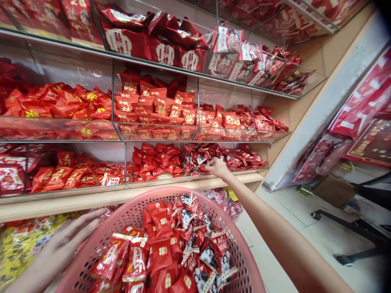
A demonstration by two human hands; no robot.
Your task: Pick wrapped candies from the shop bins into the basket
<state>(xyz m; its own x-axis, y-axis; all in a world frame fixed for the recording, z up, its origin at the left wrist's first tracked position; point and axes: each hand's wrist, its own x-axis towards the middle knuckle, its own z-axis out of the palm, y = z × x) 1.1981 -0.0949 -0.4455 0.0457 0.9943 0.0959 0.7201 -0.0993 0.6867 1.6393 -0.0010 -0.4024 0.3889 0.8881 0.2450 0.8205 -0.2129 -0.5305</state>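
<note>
My right hand [217, 167] is at the front of a lowest-shelf bin of small red-and-black wrapped candies [201, 156]. Its fingers are pinched together; whatever may be between them is too small to make out. My left hand [65, 242] is slightly blurred, its fingers stretched out by the left rim of a pink perforated plastic basket [102, 215]. Inside the basket lie plain red packets with gold print [161, 252] in the middle, red-and-black candies [210, 248] on the right, and red-and-white packets [136, 258] on the left.
Shelves with clear dividers hold red packets [161, 106] and larger red bags [124, 42] above. Below the lowest shelf are yellow packets [24, 248] at left and more wrapped sweets [218, 197]. At right stand a pale post [314, 106] and a black chair base [351, 232] on tiles.
</note>
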